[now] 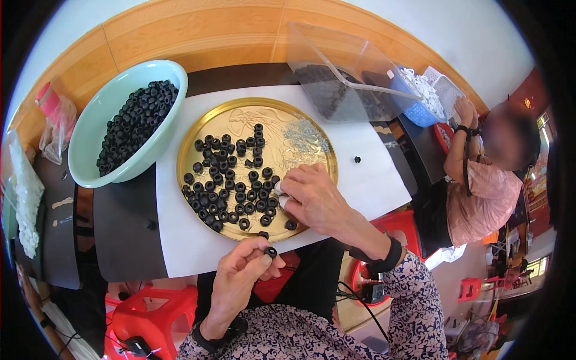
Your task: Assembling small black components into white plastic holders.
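Observation:
My left hand (243,273) is closed in front of the tray's near rim, pinching a small black ring-shaped part (270,252) between thumb and fingers, its hole showing. My right hand (315,201) reaches over the right side of a round gold tray (187,129), its fingers curled together and white coverings on some fingertips. Whatever those fingers hold, if anything, is hidden. Just left of them lie many loose black ring-shaped parts (231,192). A pile of small clear pieces (305,143) is spread on the tray beyond my right hand.
A pale green basin (78,153) full of black parts stands at the left. Behind the tray is a clear plastic bin (336,72). One black part (357,159) lies on the white sheet (378,186). A co-worker (486,198) sits at the right near a blue basket (420,114).

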Demonstrator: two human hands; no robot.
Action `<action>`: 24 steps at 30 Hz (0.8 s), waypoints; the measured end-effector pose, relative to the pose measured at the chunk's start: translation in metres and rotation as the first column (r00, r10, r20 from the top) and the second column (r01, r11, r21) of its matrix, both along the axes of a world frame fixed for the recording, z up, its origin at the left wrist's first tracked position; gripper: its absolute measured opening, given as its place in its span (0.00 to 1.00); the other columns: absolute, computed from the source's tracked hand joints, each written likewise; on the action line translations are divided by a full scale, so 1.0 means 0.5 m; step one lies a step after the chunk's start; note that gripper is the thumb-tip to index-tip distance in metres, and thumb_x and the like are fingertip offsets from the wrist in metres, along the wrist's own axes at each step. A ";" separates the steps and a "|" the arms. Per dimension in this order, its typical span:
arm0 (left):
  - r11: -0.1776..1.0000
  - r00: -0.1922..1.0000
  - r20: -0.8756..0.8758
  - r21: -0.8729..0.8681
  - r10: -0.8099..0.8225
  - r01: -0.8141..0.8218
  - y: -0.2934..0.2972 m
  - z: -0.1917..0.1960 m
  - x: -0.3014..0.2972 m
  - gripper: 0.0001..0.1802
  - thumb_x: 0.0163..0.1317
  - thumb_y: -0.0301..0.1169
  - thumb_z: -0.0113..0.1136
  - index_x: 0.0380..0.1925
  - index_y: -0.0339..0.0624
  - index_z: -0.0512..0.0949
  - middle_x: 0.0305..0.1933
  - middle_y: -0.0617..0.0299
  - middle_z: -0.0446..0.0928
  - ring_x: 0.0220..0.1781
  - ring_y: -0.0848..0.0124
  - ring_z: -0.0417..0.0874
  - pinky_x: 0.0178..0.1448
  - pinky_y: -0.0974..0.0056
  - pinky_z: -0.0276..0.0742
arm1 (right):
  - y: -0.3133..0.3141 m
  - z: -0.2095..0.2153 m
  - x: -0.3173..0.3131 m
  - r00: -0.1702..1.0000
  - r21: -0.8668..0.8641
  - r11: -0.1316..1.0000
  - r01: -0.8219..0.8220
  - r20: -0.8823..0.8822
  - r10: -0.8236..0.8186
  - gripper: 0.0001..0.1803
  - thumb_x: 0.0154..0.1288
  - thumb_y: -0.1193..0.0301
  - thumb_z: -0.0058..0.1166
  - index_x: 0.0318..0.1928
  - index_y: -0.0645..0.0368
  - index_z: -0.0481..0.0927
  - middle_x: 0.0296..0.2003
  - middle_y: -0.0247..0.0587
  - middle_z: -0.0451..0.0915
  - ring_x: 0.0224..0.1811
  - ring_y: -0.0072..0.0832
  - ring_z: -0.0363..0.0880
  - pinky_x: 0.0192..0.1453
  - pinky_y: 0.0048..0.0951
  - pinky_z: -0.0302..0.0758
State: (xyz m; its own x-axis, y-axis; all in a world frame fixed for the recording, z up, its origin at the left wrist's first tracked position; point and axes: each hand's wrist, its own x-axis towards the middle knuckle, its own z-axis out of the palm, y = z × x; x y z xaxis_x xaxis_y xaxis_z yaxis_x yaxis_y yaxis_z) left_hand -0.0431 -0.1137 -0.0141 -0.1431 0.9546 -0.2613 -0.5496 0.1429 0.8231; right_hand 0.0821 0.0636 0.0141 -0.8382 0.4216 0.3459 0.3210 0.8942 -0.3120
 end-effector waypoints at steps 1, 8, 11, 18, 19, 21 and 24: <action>1.000 0.999 0.036 0.028 0.009 -0.010 0.002 -0.006 0.000 0.13 0.64 0.21 0.48 0.48 0.33 0.70 0.35 0.52 0.79 0.32 0.71 0.79 0.39 0.69 0.76 | 0.000 0.004 -0.004 0.999 0.005 1.000 0.015 0.031 -0.016 0.08 0.47 0.73 0.59 0.31 0.58 0.76 0.28 0.39 0.74 0.37 0.35 0.73 0.45 0.36 0.63; 0.999 0.999 0.046 0.032 0.025 -0.027 0.012 -0.003 0.005 0.12 0.65 0.23 0.50 0.48 0.34 0.71 0.35 0.56 0.80 0.30 0.76 0.79 0.33 0.73 0.77 | 0.003 -0.007 0.009 0.995 -0.035 0.998 0.050 -0.087 -0.053 0.10 0.47 0.74 0.58 0.34 0.58 0.77 0.27 0.39 0.77 0.35 0.36 0.76 0.44 0.37 0.64; 0.999 0.999 0.021 -0.019 0.033 -0.032 0.013 0.009 0.008 0.11 0.64 0.22 0.46 0.45 0.33 0.71 0.34 0.53 0.77 0.34 0.70 0.77 0.41 0.67 0.75 | 0.013 -0.011 0.015 0.989 -0.106 0.992 0.069 -0.123 -0.082 0.05 0.52 0.75 0.56 0.31 0.59 0.76 0.28 0.39 0.77 0.34 0.35 0.75 0.43 0.34 0.64; 1.000 1.000 -0.012 -0.016 0.011 -0.011 0.013 0.006 0.005 0.09 0.64 0.24 0.48 0.44 0.33 0.71 0.35 0.53 0.78 0.33 0.70 0.78 0.41 0.68 0.76 | 0.005 0.006 -0.004 0.999 -0.078 0.996 0.042 0.035 -0.039 0.06 0.52 0.71 0.56 0.31 0.58 0.78 0.27 0.39 0.77 0.36 0.36 0.76 0.42 0.38 0.64; 1.000 1.000 -0.016 -0.018 0.009 -0.010 0.013 0.005 0.005 0.10 0.64 0.24 0.48 0.44 0.33 0.71 0.35 0.52 0.78 0.33 0.70 0.78 0.41 0.67 0.76 | 0.003 0.004 -0.008 0.997 -0.060 0.996 0.059 0.044 -0.057 0.05 0.52 0.71 0.56 0.30 0.58 0.78 0.26 0.40 0.76 0.35 0.37 0.76 0.42 0.38 0.64; 1.000 1.000 -0.020 -0.021 0.009 -0.009 0.013 0.003 0.005 0.10 0.64 0.23 0.48 0.45 0.33 0.71 0.35 0.52 0.78 0.33 0.69 0.78 0.41 0.67 0.76 | 0.003 0.005 -0.014 0.996 -0.043 0.996 0.075 0.052 -0.073 0.05 0.52 0.72 0.56 0.29 0.58 0.78 0.26 0.40 0.76 0.35 0.37 0.76 0.42 0.39 0.64; 1.000 1.000 -0.001 -0.002 0.013 -0.013 0.013 0.000 0.005 0.11 0.64 0.23 0.48 0.46 0.33 0.71 0.35 0.51 0.78 0.33 0.69 0.78 0.41 0.67 0.76 | 0.005 0.013 -0.022 0.996 -0.062 0.997 0.052 0.076 -0.047 0.04 0.51 0.72 0.56 0.28 0.59 0.78 0.24 0.42 0.76 0.34 0.39 0.77 0.42 0.40 0.64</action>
State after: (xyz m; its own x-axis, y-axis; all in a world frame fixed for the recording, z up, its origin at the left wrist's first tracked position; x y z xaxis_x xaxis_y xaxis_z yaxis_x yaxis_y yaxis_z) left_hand -0.0406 -0.1074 -0.0143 -0.1559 0.9520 -0.2635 -0.5507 0.1377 0.8233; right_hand 0.0712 0.0663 0.0207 -0.8382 0.4825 0.2542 0.3889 0.8555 -0.3419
